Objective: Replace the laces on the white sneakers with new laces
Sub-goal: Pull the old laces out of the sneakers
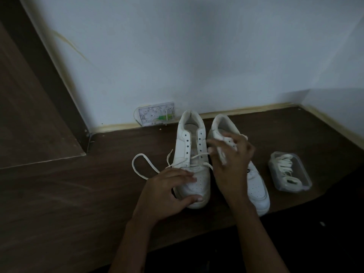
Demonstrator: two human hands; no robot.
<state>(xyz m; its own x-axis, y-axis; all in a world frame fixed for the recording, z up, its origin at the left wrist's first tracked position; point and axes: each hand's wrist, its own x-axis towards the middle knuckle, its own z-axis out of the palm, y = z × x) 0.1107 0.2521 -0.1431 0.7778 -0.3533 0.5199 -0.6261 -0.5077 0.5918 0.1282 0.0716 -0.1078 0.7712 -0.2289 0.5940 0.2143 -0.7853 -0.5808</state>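
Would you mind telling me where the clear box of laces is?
In the head view, the clear box sits on the wooden surface at the right, just beside the right sneaker.

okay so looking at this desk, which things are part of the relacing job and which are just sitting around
Part of the job:
- white lace-up sneaker on the left, steadied by the left hand
- its loose cream lace
- second white sneaker
- right hand
- clear plastic box of cream laces

Just lying about:
- white wall socket plate
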